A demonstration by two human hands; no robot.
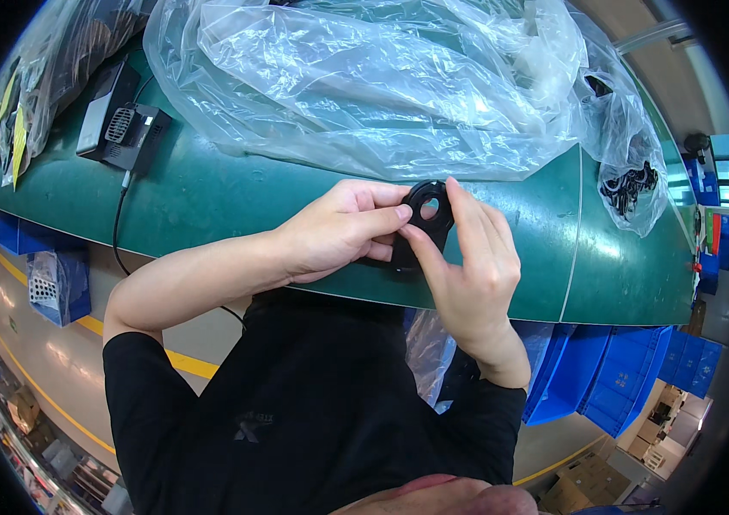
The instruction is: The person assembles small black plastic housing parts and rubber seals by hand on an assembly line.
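Both of my hands hold one small black plastic part (425, 219) with a round hole, just above the near edge of the green table (210, 197). My left hand (339, 227) grips it from the left, thumb on the ring. My right hand (467, 262) pinches it from the right, fingers up along its side. The part's lower half is hidden behind my fingers.
A large crumpled clear plastic bag (382, 77) covers the table's far side. A smaller clear bag with black parts (631, 184) lies at the right. A black power unit (120, 124) with a cable sits at the left. Blue bins (622, 378) stand on the floor.
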